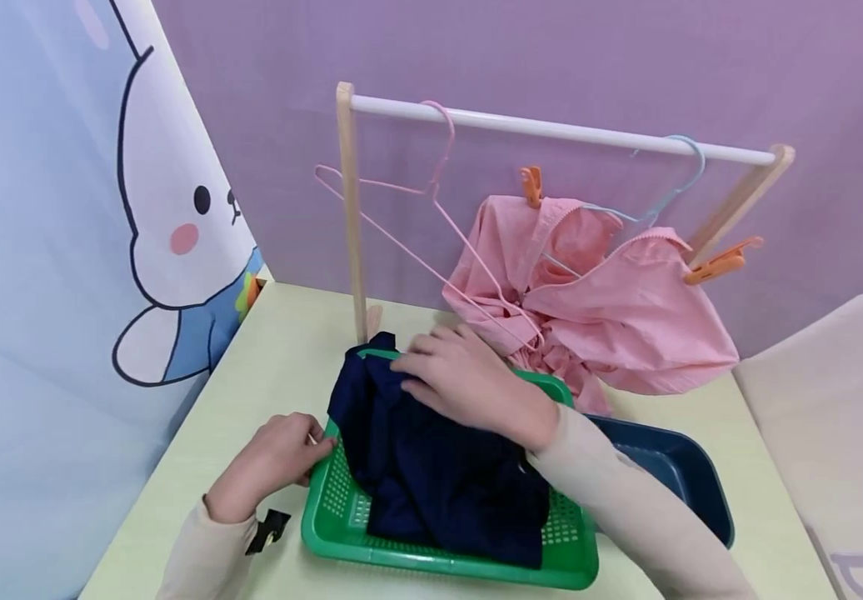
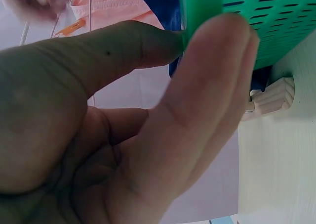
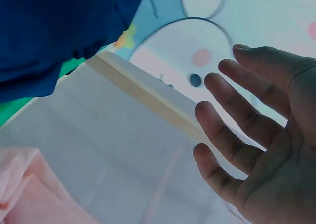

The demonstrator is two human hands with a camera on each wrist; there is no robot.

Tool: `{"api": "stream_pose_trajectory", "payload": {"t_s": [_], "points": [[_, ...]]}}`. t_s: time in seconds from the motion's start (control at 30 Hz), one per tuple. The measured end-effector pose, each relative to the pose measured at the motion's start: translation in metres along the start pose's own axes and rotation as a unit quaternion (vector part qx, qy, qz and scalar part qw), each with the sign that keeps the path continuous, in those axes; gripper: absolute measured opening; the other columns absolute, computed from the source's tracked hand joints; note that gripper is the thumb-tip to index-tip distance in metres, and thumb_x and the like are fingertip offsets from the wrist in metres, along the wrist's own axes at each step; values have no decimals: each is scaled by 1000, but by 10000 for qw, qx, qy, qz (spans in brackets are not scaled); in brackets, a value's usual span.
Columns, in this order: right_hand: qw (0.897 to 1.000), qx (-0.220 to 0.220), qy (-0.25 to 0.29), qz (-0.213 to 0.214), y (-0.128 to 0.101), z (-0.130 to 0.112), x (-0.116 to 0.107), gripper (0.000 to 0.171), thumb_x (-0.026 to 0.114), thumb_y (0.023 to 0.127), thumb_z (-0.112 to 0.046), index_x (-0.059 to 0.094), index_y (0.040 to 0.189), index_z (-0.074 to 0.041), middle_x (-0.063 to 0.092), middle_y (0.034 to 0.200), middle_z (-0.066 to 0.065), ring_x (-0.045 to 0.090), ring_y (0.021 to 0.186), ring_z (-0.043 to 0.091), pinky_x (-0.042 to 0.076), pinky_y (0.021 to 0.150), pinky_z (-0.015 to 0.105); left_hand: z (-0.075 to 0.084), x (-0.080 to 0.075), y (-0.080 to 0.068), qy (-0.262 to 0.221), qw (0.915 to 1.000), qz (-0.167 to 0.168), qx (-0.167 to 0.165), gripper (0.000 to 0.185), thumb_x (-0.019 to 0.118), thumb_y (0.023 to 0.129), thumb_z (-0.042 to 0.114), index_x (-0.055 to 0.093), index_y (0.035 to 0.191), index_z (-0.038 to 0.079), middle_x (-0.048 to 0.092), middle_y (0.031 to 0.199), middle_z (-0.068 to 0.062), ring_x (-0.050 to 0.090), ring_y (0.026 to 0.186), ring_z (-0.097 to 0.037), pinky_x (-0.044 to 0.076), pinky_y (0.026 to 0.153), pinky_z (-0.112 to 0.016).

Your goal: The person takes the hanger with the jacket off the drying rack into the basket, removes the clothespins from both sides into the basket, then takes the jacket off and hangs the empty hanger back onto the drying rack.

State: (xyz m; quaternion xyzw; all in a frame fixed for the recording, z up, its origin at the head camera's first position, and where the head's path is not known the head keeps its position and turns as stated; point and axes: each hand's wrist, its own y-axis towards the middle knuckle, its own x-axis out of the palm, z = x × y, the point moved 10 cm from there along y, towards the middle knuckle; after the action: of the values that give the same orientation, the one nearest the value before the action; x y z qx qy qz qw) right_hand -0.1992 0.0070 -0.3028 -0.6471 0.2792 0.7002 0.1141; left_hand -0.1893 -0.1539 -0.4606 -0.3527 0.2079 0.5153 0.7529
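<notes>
A green plastic basket (image 1: 446, 565) with slotted walls stands on the table, and a dark navy cloth garment (image 1: 461, 483) lies in it, draped over its far left corner. My left hand (image 1: 277, 458) pinches the basket's left rim between thumb and fingers; the left wrist view shows the thumb (image 2: 143, 43) on the rim's inner side. Over the garment hovers my right hand (image 1: 469, 379), its fingers spread and holding nothing, as the right wrist view (image 3: 247, 120) shows.
Behind the basket stands a rack with a white bar (image 1: 521, 125). From it hang a bare pink hanger (image 1: 401, 187) and a blue hanger (image 1: 664, 204) with a pink jacket (image 1: 626, 308), clipped by orange clothespins (image 1: 720, 265). A dark blue tub (image 1: 690, 475) sits at the right.
</notes>
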Motion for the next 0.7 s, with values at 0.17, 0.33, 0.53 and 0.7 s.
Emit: {"api": "stream_pose_trajectory", "payload": {"t_s": [0.17, 0.33, 0.53, 0.7], "points": [[9938, 284, -168, -1066, 61, 21, 48, 21, 69, 96, -27, 73, 115, -23, 67, 108, -1, 62, 97, 25, 49, 81, 43, -1, 0, 0, 27, 10000, 16, -46, 17, 67, 96, 18, 66, 87, 4, 57, 64, -2, 61, 49, -14, 52, 56, -29], [9793, 512, -61, -1956, 96, 37, 96, 23, 65, 97, -22, 72, 118, -26, 69, 114, -3, 62, 106, 25, 49, 88, 48, -2, 0, -1, 11, 9999, 5, -102, 17, 67, 96, 18, 66, 87, 4, 57, 64, -2, 61, 49, -14, 52, 56, -29], [9598, 635, -15, -2735, 113, 42, 137, 32, 59, 101, -20, 66, 129, -31, 66, 126, -4, 60, 113, 26, 45, 92, 50, -4, 0, -1, -71, 9999, 2, -119, 16, 68, 96, 17, 66, 86, 4, 56, 64, -3, 60, 49, -14, 52, 54, -29], [9573, 654, 47, -2816, 117, 42, 151, 21, 59, 99, -17, 75, 103, -31, 70, 109, -11, 58, 97, 21, 40, 85, 44, -4, 0, 0, -136, 9998, -21, -144, 16, 67, 96, 17, 66, 87, 4, 56, 64, -3, 60, 49, -15, 52, 54, -29]]}}
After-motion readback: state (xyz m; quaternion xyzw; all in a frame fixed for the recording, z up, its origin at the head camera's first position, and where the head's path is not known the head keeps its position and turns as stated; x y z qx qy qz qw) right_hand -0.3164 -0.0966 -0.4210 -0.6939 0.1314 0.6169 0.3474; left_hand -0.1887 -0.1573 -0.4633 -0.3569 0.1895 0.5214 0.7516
